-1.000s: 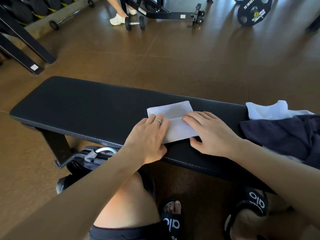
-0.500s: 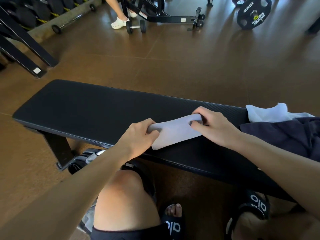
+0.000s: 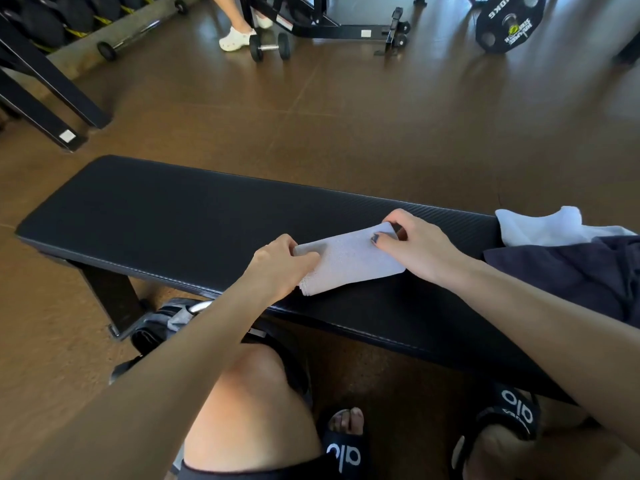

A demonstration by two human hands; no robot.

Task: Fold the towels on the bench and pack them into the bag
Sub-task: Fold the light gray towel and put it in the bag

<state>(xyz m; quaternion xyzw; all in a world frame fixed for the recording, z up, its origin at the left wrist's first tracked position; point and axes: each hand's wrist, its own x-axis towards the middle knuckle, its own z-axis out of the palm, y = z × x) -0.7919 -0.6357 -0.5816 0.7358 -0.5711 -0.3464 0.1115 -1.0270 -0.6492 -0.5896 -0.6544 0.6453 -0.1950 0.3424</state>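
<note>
We see small white folded terry towel (image 3: 349,263) lying on long black padded bench (image 3: 173,216), near front edge; left hand (image 3: 277,268) grips left end of towel, fingers curled round it; right hand (image 3: 419,247) pinches far right corner between thumb and fingers; dark navy cloth (image 3: 571,271) and white crumpled towel (image 3: 543,226) lie on right end of bench, touching; grey-black bag (image 3: 162,327) sits on brown floor (image 3: 346,116) under bench, partly hidden by left forearm.

A small black dumbbell (image 3: 269,46) lay on the brown floor (image 3: 346,133) beside a white clog (image 3: 235,39); a black weight plate (image 3: 506,23) stood far right.
</note>
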